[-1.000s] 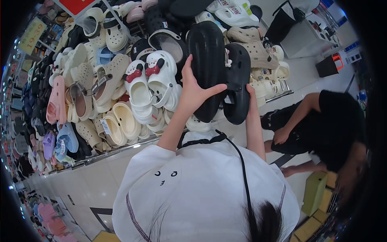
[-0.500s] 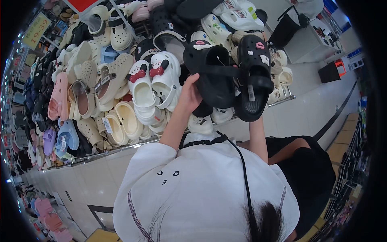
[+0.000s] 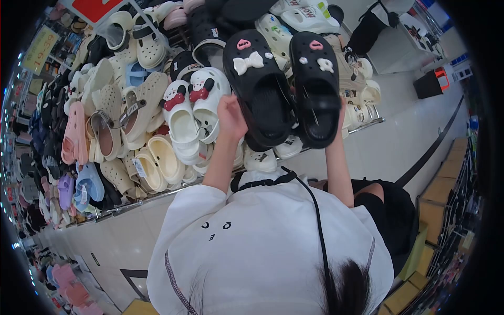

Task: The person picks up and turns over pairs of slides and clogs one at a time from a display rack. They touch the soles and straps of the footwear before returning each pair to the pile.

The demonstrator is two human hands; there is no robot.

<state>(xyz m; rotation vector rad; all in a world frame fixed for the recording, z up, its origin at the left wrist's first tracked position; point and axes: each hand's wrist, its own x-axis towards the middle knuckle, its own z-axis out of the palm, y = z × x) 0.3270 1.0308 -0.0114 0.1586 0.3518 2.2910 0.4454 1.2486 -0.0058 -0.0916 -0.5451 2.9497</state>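
Your left hand (image 3: 232, 116) grips one outer side of the black clogs (image 3: 262, 94), fingertips hidden; your right hand (image 3: 343, 108) grasps the opposite side, mostly out of sight. Up they are, in front of the heaped display! Careful: a slack grip could drop one, and a leftward swing could knock those white clogs (image 3: 181, 126) beside your wrist.

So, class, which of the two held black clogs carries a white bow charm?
The black clog at the left hand: its toe bears the white bow charm; the other clog has only smaller white charms.
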